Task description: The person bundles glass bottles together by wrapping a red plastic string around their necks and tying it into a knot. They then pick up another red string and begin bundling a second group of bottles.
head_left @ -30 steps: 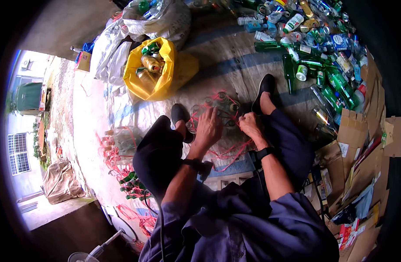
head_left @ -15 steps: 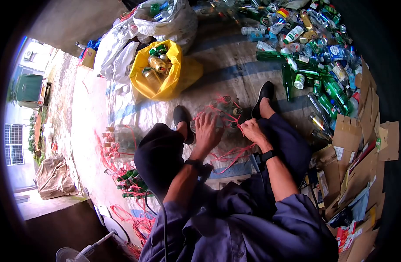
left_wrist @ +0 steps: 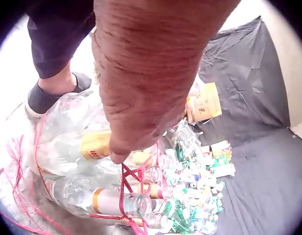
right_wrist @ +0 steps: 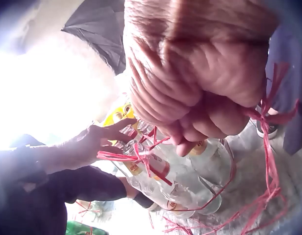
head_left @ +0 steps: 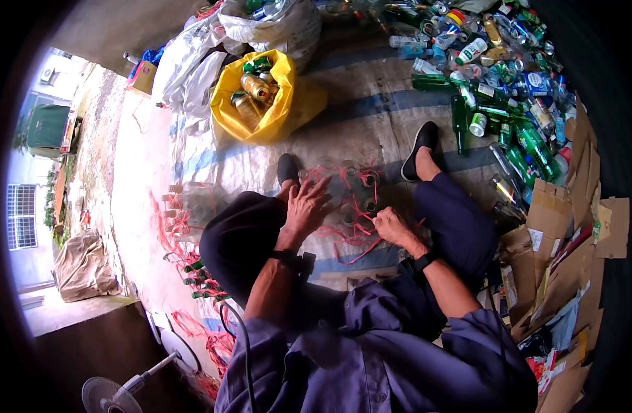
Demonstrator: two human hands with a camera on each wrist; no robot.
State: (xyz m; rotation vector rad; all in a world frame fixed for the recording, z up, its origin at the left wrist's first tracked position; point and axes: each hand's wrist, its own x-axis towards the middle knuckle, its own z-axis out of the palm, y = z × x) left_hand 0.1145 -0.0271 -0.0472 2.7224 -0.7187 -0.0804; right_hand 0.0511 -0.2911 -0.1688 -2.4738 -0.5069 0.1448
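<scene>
Clear glass bottles [left_wrist: 75,154] stand bundled between the person's feet, bound with red string [left_wrist: 42,161]. Spread fingers of the left hand [head_left: 306,210] lie at the bundle's left side; in the right wrist view this hand [right_wrist: 99,142] is by the bottle necks. Curled fingers of the right hand [head_left: 396,227] grip red string [right_wrist: 268,147] just right of and nearer the body than the bundle. A knot of red string [right_wrist: 141,155] sits over the necks. The left fingertips are mostly hidden in the left wrist view.
A yellow bag [head_left: 285,103] of cans and a white sack [head_left: 271,31] stand ahead. Mixed bottles and cans [head_left: 477,124] are heaped at the right, above flattened cardboard [head_left: 550,213]. At the left lie another clear-bottle bundle [head_left: 195,206] and green bottles [head_left: 195,275].
The left hand has shifted left and nearer the body, its fingers now more spread. The right hand has moved slightly nearer the body, and more of the bundle's right side shows.
</scene>
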